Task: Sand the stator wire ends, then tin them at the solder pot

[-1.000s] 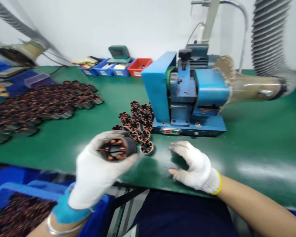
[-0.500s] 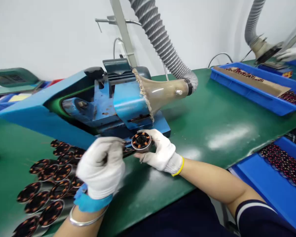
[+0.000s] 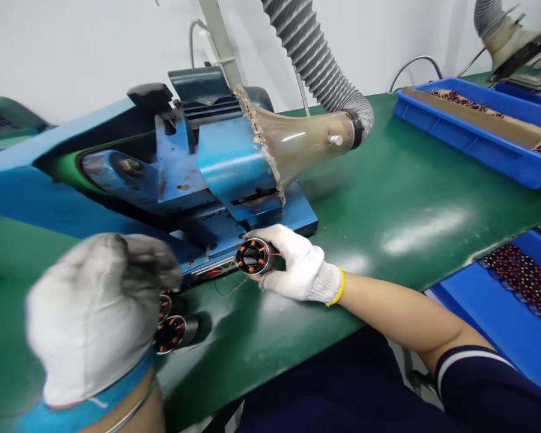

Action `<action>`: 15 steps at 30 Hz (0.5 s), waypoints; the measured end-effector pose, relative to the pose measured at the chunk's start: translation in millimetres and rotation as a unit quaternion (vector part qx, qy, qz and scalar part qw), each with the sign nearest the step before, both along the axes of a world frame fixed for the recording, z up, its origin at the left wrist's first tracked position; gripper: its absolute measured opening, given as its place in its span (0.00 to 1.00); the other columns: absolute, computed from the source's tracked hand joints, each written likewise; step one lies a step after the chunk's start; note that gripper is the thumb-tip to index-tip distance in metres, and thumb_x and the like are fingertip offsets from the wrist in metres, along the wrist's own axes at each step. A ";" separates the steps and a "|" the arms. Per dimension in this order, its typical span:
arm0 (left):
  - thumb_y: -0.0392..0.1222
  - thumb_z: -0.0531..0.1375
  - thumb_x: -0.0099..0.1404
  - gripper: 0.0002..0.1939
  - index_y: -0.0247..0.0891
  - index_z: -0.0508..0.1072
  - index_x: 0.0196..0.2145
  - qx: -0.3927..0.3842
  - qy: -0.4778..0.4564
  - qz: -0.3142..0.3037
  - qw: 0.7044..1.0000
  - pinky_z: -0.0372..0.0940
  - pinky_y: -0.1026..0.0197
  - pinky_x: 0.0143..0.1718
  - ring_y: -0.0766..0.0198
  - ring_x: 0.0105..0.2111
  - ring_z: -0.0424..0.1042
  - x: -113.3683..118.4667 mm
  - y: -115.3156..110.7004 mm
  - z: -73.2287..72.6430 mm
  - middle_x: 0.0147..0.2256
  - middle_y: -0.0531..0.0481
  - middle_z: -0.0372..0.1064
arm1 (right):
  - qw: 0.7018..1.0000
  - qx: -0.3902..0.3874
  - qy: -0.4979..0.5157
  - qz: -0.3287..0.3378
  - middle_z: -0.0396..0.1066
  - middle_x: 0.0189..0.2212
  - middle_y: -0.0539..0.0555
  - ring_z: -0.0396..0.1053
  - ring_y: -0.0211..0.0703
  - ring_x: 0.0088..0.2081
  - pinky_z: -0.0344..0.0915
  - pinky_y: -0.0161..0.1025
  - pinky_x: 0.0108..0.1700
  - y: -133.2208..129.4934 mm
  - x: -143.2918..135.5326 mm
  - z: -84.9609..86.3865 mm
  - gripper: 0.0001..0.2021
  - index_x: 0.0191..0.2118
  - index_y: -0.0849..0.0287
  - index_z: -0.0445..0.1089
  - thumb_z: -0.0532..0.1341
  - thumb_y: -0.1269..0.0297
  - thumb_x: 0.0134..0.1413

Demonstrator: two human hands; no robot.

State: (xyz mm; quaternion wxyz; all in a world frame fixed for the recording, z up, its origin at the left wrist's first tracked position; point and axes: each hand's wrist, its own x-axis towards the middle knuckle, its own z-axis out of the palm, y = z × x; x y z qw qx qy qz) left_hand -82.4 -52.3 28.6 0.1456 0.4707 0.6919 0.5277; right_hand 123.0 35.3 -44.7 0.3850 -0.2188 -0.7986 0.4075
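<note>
Near machine (image 3: 237, 159) edge | right hand (image 3: 300, 264) grips stator (image 3: 252, 257) | bench (image 3: 356, 198) spreads rightward

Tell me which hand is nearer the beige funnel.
Right. The right hand is in front of the funnel; the left hand is farther off, to its left.

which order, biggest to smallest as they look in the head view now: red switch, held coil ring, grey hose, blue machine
1. blue machine
2. grey hose
3. held coil ring
4. red switch
</note>
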 end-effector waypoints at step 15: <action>0.61 0.74 0.53 0.21 0.44 0.74 0.21 -0.205 -0.165 -0.101 0.960 0.63 0.56 0.19 0.61 0.18 0.63 2.3 -1.7 -5.5 0.18 0.51 0.66 | 0.996 0.058 0.038 0.050 0.78 0.59 0.63 0.79 0.57 0.61 0.77 0.53 0.67 4.5 3.6 -0.6 0.31 0.65 0.63 0.71 0.64 0.69 0.53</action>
